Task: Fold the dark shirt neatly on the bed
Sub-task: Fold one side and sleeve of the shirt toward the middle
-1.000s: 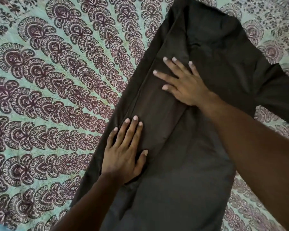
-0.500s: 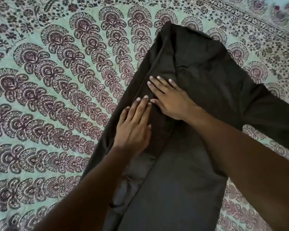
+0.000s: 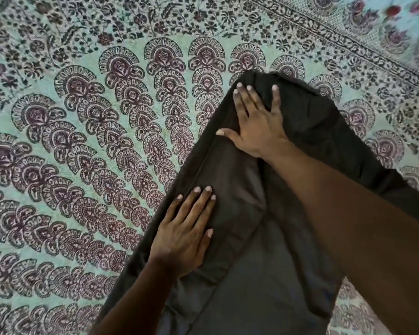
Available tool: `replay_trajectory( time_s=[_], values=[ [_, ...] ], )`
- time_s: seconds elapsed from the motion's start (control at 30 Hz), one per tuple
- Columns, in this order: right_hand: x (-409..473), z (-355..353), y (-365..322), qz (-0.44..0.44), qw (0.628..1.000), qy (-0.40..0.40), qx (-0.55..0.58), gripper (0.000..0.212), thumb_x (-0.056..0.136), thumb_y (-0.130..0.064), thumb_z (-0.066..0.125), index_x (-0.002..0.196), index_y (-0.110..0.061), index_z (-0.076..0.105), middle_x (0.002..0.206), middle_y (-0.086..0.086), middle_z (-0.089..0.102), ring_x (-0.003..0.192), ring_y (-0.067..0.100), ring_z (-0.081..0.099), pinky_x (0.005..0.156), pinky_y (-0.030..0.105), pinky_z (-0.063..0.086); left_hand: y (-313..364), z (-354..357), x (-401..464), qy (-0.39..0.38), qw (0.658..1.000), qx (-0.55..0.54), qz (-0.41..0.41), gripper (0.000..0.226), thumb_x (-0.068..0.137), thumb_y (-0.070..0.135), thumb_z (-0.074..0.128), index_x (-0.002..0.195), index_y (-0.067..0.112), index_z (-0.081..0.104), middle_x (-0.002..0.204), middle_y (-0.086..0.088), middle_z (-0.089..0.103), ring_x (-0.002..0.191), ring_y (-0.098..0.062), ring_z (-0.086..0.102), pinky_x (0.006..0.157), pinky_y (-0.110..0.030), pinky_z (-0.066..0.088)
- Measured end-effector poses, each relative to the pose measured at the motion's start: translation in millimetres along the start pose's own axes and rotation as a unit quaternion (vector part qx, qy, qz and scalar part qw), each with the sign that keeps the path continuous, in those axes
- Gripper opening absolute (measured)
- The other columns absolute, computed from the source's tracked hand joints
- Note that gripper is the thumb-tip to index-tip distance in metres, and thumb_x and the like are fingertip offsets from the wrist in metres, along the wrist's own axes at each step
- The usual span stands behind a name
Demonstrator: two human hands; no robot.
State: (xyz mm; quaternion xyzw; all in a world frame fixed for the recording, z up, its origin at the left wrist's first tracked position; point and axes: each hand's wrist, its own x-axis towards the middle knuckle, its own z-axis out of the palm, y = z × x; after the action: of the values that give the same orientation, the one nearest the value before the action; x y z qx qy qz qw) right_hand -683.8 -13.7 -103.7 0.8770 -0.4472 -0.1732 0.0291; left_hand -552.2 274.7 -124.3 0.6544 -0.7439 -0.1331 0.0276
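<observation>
Dark shirt lies flat on the bed's green-and-maroon patterned sheet, left edge folded inward, my left hand and right hand pressing it open-palmed, right forearm blocking the shirt's right side.

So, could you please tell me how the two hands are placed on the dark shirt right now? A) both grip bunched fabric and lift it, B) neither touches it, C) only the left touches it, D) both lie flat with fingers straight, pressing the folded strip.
D: the left hand and the right hand both lie flat, fingers straight, on the dark shirt.
</observation>
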Motion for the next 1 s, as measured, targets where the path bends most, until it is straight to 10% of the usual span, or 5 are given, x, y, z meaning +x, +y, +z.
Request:
replay_trajectory(
  time_s=[0.17,0.37,0.57,1.0],
  values=[
    [37.9,-14.0,13.0,0.074,0.996,-0.032,0.045,0.111,0.086,-0.089,-0.004,0.166,-0.011,-0.002,0.175,0.007,-0.008,0.161,0.022,-0.006,0.124,0.065,-0.012,-1.9,1.0,1.0,0.004,1.0,-0.011,0.0,0.073,0.099,0.041,0.05,0.164,0.016,0.029,0.175,0.0,0.014,0.161,-0.021,0.014,0.128,-0.046,0.022],
    [-44.4,-13.1,-30.9,-0.007,0.977,0.17,0.129,0.086,0.106,-0.066,0.029,0.163,-0.002,0.021,0.173,0.014,0.014,0.161,0.03,0.011,0.129,0.054,0.007,-3.0,1.8,1.2,0.003,1.0,-0.025,0.0,0.073,0.098,0.042,0.052,0.163,0.016,0.031,0.174,0.0,0.016,0.161,-0.021,0.016,0.126,-0.048,0.026],
    [-100.4,45.5,-18.6,-0.147,0.984,0.07,0.07,0.075,0.105,-0.058,0.03,0.165,-0.014,0.022,0.174,0.003,0.012,0.16,0.02,0.014,0.126,0.056,0.022,-4.1,1.7,0.9,0.01,1.0,-0.029,0.005,0.073,0.099,0.043,0.05,0.164,0.016,0.029,0.174,0.0,0.016,0.161,-0.02,0.015,0.127,-0.047,0.023],
    [-194.1,42.2,-69.7,-0.056,0.984,0.083,0.149,0.066,0.104,-0.038,0.038,0.162,-0.006,0.028,0.173,0.01,0.015,0.16,0.026,0.015,0.127,0.048,0.024,-2.8,4.7,-2.7,0.043,0.998,-0.032,0.01,0.07,0.102,0.046,0.045,0.164,0.018,0.028,0.173,0.001,0.02,0.16,-0.019,0.019,0.127,-0.046,0.02]
  ],
)
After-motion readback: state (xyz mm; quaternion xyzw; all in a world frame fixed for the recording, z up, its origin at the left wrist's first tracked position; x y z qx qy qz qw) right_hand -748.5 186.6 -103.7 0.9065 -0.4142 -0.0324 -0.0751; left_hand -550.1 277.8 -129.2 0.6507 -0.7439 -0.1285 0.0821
